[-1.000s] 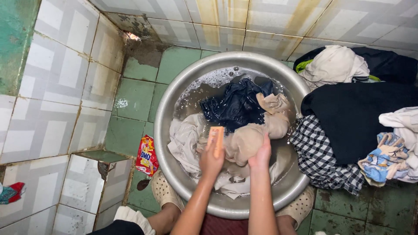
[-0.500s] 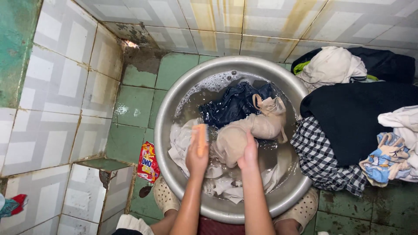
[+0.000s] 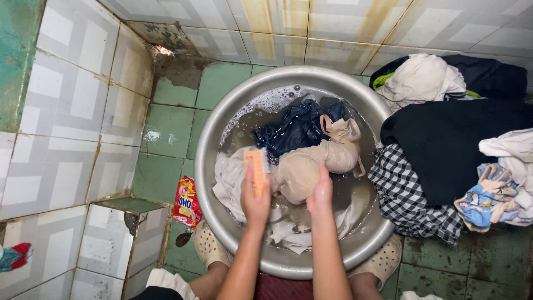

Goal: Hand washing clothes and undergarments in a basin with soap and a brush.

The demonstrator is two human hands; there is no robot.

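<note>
clothes [image 3: 302,161] in basin [image 3: 222,116] | packet [image 3: 187,203] left | laundry pile [image 3: 449,144] right

The green tiled floor [image 3: 169,119] carries a round metal basin [image 3: 214,133], a red detergent sachet [image 3: 186,202] just left of it, and a heap of clothes [image 3: 444,150] touching its right side.

Left hand [image 3: 255,200] covers the lower end of the orange soap bar [image 3: 256,170]. Right hand [image 3: 320,194] palm hidden against the beige garment [image 3: 302,172]. Basin [image 3: 219,125] near rim hidden behind forearms. Laundry pile [image 3: 449,144] cut off at right edge. White cloth [image 3: 236,180] partly underwater, shape unclear.
</note>
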